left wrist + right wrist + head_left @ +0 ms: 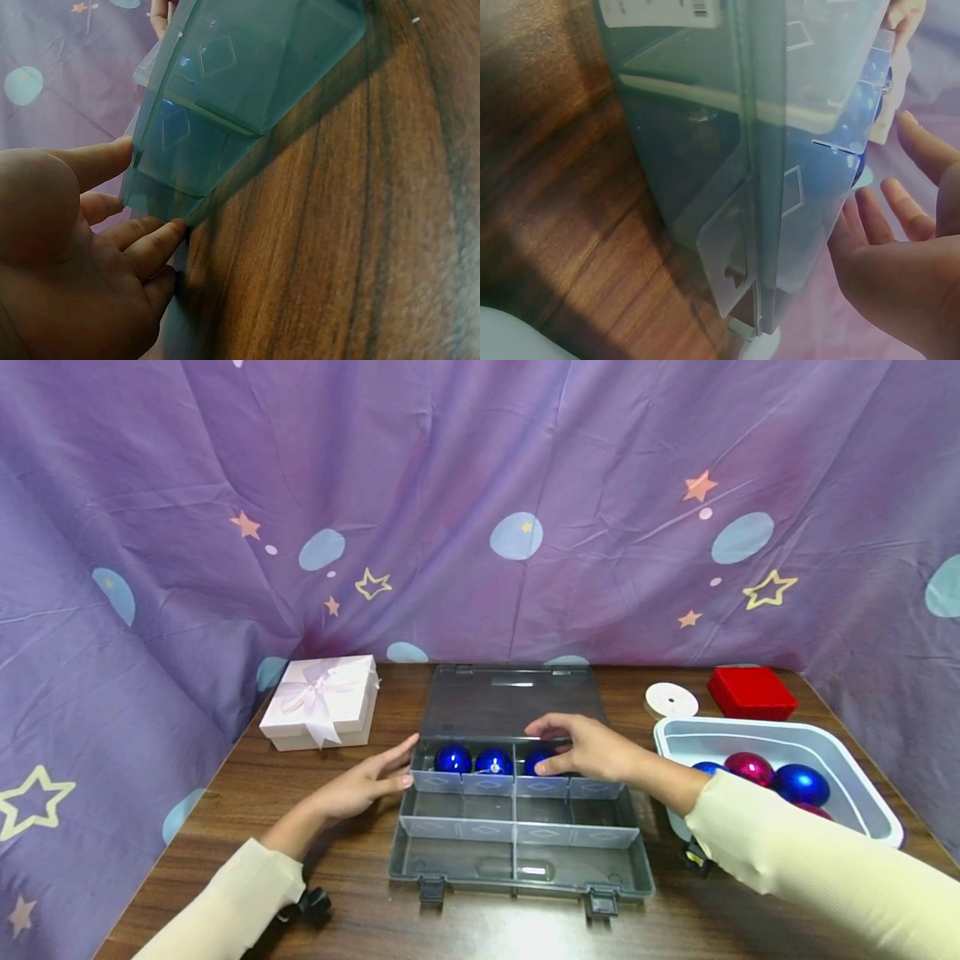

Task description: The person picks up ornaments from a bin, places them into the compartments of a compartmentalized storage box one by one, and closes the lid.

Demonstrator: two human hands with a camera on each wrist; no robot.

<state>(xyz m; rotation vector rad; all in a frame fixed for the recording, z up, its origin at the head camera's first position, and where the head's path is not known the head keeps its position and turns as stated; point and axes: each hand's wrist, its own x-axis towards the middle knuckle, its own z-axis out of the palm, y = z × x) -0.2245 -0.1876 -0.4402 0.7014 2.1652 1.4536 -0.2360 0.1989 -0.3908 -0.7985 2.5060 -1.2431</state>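
Note:
A clear grey compartment box [457, 807] lies with its lid [517, 702] folded back. Two shiny blue ball ornaments, one ball [452, 758] left of the other ball [494, 761], sit in its back row. A third blue ball [534, 760] is in the back row just right of the middle divider, partly covered by my right hand [592, 749]. That hand's thumb and fingers are spread around the ball, and the right wrist view shows them apart. My left hand [352, 789] touches the box's back left corner with thumb [101, 161] and extended fingertips.
A pale tub [855, 777] with blue and magenta balls stands right, under the right forearm. Behind it are a red box [752, 692] and a white spool [671, 700]. A white gift box [322, 702] with a ribbon sits back left. A patterned purple curtain hangs behind.

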